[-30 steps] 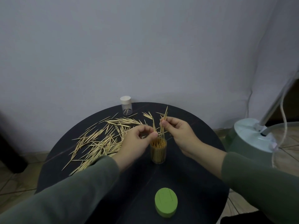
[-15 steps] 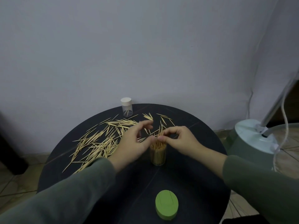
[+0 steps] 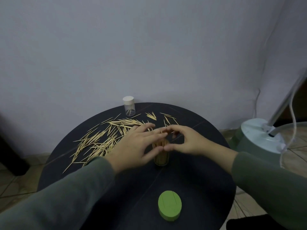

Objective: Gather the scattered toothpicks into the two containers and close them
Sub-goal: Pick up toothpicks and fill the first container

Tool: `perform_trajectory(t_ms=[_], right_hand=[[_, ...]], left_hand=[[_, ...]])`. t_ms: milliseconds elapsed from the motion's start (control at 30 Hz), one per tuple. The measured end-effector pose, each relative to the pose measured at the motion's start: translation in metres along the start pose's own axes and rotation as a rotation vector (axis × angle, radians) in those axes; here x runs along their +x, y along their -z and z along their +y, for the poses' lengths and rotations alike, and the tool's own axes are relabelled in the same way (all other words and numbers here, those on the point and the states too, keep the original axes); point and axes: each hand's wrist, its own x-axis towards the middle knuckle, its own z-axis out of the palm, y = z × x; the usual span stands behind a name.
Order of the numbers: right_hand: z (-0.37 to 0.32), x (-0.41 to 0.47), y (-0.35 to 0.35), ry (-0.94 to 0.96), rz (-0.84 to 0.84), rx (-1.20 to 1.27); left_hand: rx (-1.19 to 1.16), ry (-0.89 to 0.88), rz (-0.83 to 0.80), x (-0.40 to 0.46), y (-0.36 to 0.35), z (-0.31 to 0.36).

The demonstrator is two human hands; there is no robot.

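From your head camera, the open container (image 3: 161, 155) stands upright at the centre of the round black counter (image 3: 207, 188), packed with pale toothpicks set on end. Your left hand (image 3: 132, 146) has its fingers spread and relaxed over its rim; your right hand (image 3: 187, 141) curves opposite, thumb and forefinger nearly meeting the left's. Loose toothpicks (image 3: 99, 141) lie flat toward ten o'clock, mostly angled lower left to upper right. The capped clear container (image 3: 128, 106) stands at eleven o'clock; the green lid (image 3: 169, 205) lies at six.
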Motion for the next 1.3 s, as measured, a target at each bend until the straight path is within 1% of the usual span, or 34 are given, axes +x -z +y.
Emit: perform_trajectory(t_ms=[67, 133, 233, 333, 433, 500, 567, 667, 733, 800, 867, 900, 933, 967, 1033, 1067, 1100, 1133, 1167, 1200, 1233, 1300], right_hand=[[-0.003, -0.003, 0.003, -0.040, -0.097, -0.048], [-0.006, -0.003, 0.002, -0.082, -0.141, -0.105], [-0.005, -0.001, -0.002, -0.065, -0.130, -0.134], [-0.001, 0.002, -0.003, -0.060, -0.124, -0.131], [0.002, 0.003, -0.003, -0.052, -0.114, -0.087], [0.004, 0.004, -0.004, -0.048, -0.112, -0.069], [0.006, 0.005, -0.004, -0.046, -0.110, -0.070], [0.007, 0.006, -0.005, -0.033, -0.100, -0.069], [0.008, 0.006, -0.006, -0.025, -0.096, -0.068], [0.008, 0.006, -0.006, -0.015, -0.099, -0.069], [0.008, 0.006, -0.007, 0.002, -0.097, -0.060], [0.008, 0.006, -0.007, 0.008, -0.091, -0.053], [0.007, 0.006, -0.007, 0.011, -0.089, -0.047], [0.008, 0.006, -0.008, 0.008, -0.091, -0.046], [0.009, 0.006, -0.008, 0.002, -0.101, -0.038], [0.009, 0.006, -0.008, 0.001, -0.101, -0.034], [0.009, 0.006, -0.008, 0.001, -0.101, -0.031], [0.009, 0.006, -0.008, -0.001, -0.103, -0.027], [0.009, 0.006, -0.007, -0.002, -0.106, -0.024], [0.009, 0.006, -0.007, -0.003, -0.108, -0.026], [0.010, 0.006, -0.007, -0.005, -0.109, -0.032], [0.009, 0.007, -0.007, -0.001, -0.109, -0.048]], left_hand=[[0.024, 0.006, 0.000, -0.001, 0.003, 0.000], [0.053, 0.045, -0.026, -0.002, 0.006, 0.001], [0.071, 0.061, -0.194, -0.002, 0.007, 0.002], [-0.015, 0.138, -0.330, -0.005, 0.012, 0.004], [-0.075, 0.174, -0.436, -0.011, 0.020, 0.008], [-0.043, 0.161, -0.487, -0.013, 0.022, 0.011], [0.026, 0.137, -0.428, -0.012, 0.020, 0.011], [0.050, 0.109, -0.232, -0.011, 0.016, 0.012], [0.091, 0.085, -0.192, -0.009, 0.012, 0.016], [0.164, 0.074, -0.242, -0.006, 0.009, 0.022], [0.215, 0.122, -0.382, -0.002, 0.008, 0.024], [0.221, 0.133, -0.424, 0.000, 0.010, 0.023], [0.212, 0.121, -0.428, 0.001, 0.012, 0.021], [0.198, 0.087, -0.389, 0.000, 0.012, 0.018], [0.149, 0.009, -0.179, -0.005, 0.010, 0.012], [0.123, 0.019, -0.073, -0.007, 0.008, 0.010], [0.099, 0.068, -0.005, -0.009, 0.005, 0.009], [0.067, 0.142, -0.005, -0.009, 0.005, 0.009], [0.027, 0.217, -0.038, -0.009, 0.003, 0.009], [-0.034, 0.279, -0.106, -0.010, 0.003, 0.009], [-0.106, 0.301, -0.166, -0.010, 0.002, 0.008], [-0.246, 0.268, -0.190, -0.012, 0.003, 0.007]])
